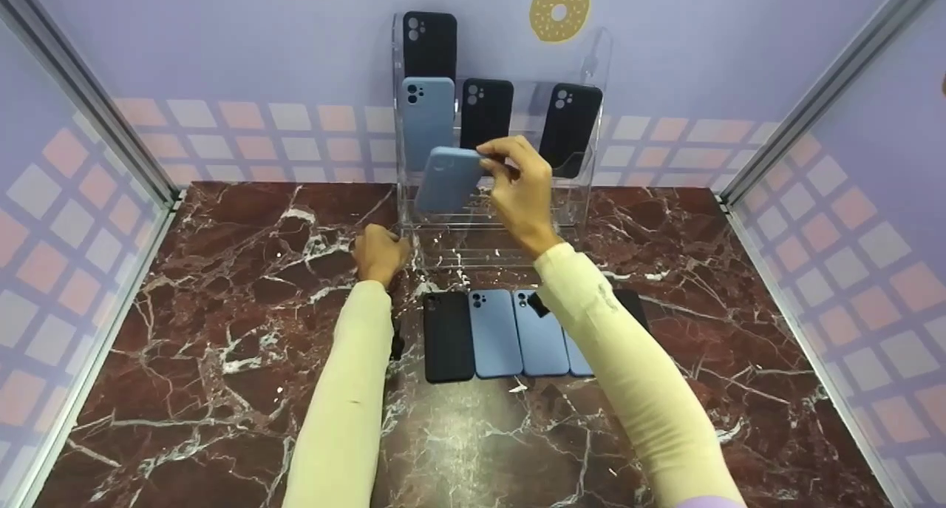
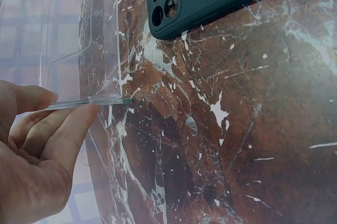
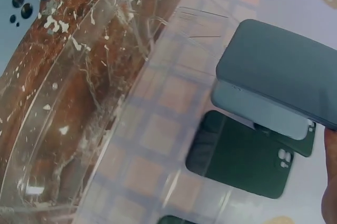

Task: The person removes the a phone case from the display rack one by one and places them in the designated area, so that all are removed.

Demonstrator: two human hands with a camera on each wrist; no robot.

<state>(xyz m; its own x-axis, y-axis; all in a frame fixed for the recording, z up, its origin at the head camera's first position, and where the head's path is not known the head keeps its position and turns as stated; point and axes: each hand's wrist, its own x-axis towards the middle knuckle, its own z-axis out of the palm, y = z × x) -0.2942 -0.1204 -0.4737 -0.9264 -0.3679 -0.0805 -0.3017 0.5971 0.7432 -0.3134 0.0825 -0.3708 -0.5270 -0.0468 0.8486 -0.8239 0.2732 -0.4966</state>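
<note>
My right hand (image 1: 526, 190) pinches a blue phone case (image 1: 449, 183) by its upper right corner, thumb and fingers at its edge. The case tilts in front of the clear acrylic stand (image 1: 400, 131). In the head view it overlaps the foot of another blue phone case (image 1: 429, 116) standing in the rack. My left hand (image 1: 380, 255) is at the stand's lower left corner. The left wrist view shows its thumb and fingers pinching the stand's clear side panel (image 2: 87, 101). In the right wrist view the held case (image 3: 284, 66) shows a plain face.
Black phone cases (image 1: 430, 46) (image 1: 488, 112) (image 1: 570, 127) stand in the rack. On the marbled table before it lies a row: a black case (image 1: 448, 345), blue cases (image 1: 496, 338) (image 1: 543, 345) and another black case (image 1: 632, 306), partly behind my right sleeve. Panels flank the table.
</note>
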